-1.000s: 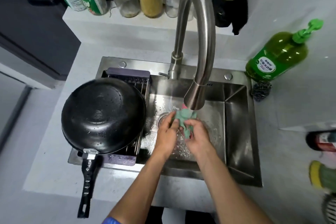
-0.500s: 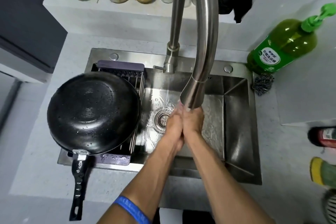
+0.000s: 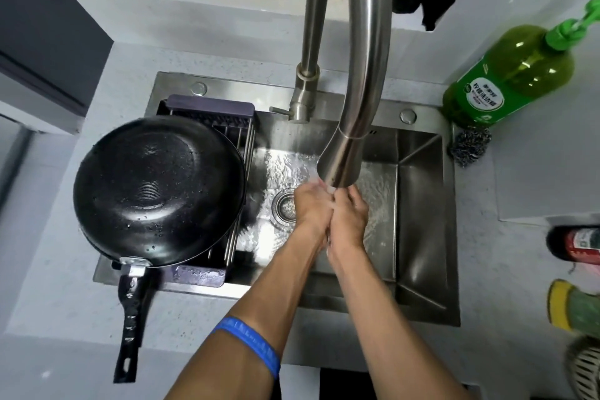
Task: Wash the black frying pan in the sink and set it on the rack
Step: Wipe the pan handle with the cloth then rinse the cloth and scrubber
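Pan [image 3: 159, 190] sits upside down on the rack [image 3: 212, 107] at the sink's [image 3: 418, 237] left end, wet, handle pointing over the counter edge toward the person. Left hand [image 3: 311, 208] and right hand [image 3: 349, 214] are pressed together under the tap [image 3: 357, 75], water running over them. Whether the fingers grip anything between them, cannot tell. Blue band [image 3: 250, 343] on left forearm. Soap bottle [image 3: 509, 75] and steel scourer [image 3: 469, 148] at sink's right rear corner.
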The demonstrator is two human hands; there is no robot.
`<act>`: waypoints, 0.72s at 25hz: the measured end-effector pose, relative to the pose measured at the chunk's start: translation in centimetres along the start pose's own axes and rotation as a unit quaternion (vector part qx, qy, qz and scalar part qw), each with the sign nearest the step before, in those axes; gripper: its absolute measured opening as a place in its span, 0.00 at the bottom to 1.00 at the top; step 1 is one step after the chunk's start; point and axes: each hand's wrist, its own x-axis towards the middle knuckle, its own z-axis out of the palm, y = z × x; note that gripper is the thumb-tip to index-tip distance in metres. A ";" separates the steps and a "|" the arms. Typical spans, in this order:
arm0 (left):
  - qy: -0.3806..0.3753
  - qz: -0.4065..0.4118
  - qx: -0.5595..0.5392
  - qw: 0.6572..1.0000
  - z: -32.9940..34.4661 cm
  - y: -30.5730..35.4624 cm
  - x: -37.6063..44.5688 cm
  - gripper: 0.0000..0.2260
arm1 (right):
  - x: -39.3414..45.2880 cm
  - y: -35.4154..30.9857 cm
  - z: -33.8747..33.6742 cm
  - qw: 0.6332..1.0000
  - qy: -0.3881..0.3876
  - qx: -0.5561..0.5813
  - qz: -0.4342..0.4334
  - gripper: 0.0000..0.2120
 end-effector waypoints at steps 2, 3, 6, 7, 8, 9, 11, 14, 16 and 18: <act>0.021 0.014 0.101 0.995 0.7 0.0 0.5 0.09 | 0.4 -1.0 -0.2 0.992 -0.008 0.037 0.124 0.13; -0.002 0.009 0.112 0.994 1.0 -0.1 0.2 0.12 | 0.9 -1.7 -0.6 0.982 -0.028 0.044 0.182 0.18; -0.073 0.041 0.163 0.983 0.2 -1.3 0.3 0.18 | 0.8 -3.2 -0.4 0.970 -0.081 0.022 0.230 0.19; -0.053 0.060 0.202 0.976 -0.6 -1.7 1.0 0.14 | 0.5 -2.9 0.0 0.973 -0.092 -0.001 0.212 0.16; -0.025 0.073 0.214 0.974 -1.0 -2.0 1.5 0.10 | 0.0 -2.7 0.3 0.975 -0.095 -0.005 0.199 0.14; -0.005 0.072 0.190 0.979 -1.0 -1.9 1.7 0.09 | -0.3 -2.4 0.4 0.976 -0.092 0.026 0.195 0.15; 0.033 -0.003 0.007 0.999 -1.1 -1.7 1.5 0.10 | -0.3 -2.4 1.2 0.959 -0.098 0.148 0.221 0.15; 0.022 -0.153 -0.344 0.926 -1.5 -0.9 0.6 0.13 | 0.6 -2.5 2.4 0.934 -0.078 0.229 0.264 0.08; -0.004 -0.198 -0.388 0.900 -2.1 -0.8 0.9 0.15 | 0.3 -2.1 2.6 0.942 -0.083 0.223 0.235 0.09; -0.007 -0.199 -0.353 0.914 -2.5 -0.6 0.3 0.13 | 0.1 -1.3 2.9 0.964 -0.068 0.165 0.197 0.07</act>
